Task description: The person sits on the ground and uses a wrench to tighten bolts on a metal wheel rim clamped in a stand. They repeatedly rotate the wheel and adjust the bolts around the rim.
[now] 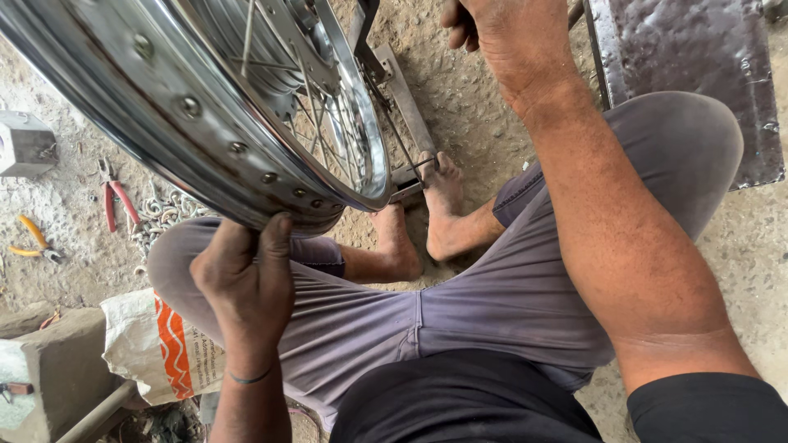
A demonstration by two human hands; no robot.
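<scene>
Wheel: a chromed spoked wheel rim is standing on edge above the person's knees, its lower arc dipping toward the lap and its hub lying up and away from both hands.
Left hand: the left hand is gripping the near bottom edge of the rim from below, fingers curled up over the lip and pressing against the metal.
Right hand: the right hand is reaching forward past the right knee, well to the right of the rim; its fingers are curling downward, but whether they are closing on anything cannot be told.
Nearer hand: the left is touching the rim; the right is apart from it, beyond the rim's far right edge.
Axis: the rim's plane is running from the left hand away toward the upper left, tilted.
Stand: a metal bar frame is lying on the ground beyond the left hand, with the bare feet pressing on it.
Around: red-handled pliers and a chain are lying on the floor to the left of the left hand.
</scene>
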